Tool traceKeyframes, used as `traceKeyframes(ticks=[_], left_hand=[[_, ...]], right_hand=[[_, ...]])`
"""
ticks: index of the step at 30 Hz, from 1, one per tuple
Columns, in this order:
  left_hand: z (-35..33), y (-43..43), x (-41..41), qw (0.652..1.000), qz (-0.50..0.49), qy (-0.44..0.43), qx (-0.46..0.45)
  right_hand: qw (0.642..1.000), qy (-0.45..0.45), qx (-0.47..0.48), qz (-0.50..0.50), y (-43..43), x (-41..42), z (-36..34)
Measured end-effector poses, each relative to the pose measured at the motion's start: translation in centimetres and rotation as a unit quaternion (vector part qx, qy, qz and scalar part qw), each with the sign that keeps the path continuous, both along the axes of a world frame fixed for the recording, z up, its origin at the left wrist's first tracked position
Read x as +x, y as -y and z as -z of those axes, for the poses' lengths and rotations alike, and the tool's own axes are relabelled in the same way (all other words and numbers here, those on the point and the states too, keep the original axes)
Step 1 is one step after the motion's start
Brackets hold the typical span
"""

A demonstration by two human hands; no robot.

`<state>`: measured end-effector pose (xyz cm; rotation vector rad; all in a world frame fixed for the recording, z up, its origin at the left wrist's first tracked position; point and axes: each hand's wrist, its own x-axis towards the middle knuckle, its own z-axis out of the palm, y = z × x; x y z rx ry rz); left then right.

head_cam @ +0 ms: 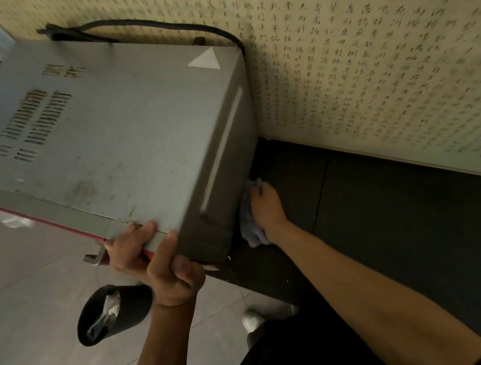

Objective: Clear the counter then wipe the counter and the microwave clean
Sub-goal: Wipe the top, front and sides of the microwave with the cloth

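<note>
A grey metal microwave with vent slots and a red-edged front sits at the left end of the dark counter. My left hand grips its near front corner, fingers over the top edge. My right hand presses a pale blue cloth against the counter right beside the microwave's side wall. Part of the cloth is hidden under my hand.
A black power cord loops behind the microwave along the wall covered in printed script. A black bin with rubbish stands on the tiled floor below the counter's edge. My white shoe is beside it.
</note>
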<state>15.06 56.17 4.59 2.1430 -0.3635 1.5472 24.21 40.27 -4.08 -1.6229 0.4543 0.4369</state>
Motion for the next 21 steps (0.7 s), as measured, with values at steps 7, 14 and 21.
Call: traceKeyframes(ticks=[7,14,21], left_hand=[[-0.9,0.6,-0.7,1.0,0.003,-0.014,0.006],[-2.0,1.3,-1.2,0.998,-0.032,-0.048,0.003],[-2.2,1.5,-1.5,0.996,-0.051,-0.069,-0.004]], right_hand=[[0.996,-0.011,0.018,-0.085,-1.2,-10.0,-2.1],[0.987,0.078,-0.005,-0.14,1.9,-9.9,-3.9],[0.866,0.231,-0.4,-0.191,5.4,1.6,-0.6]])
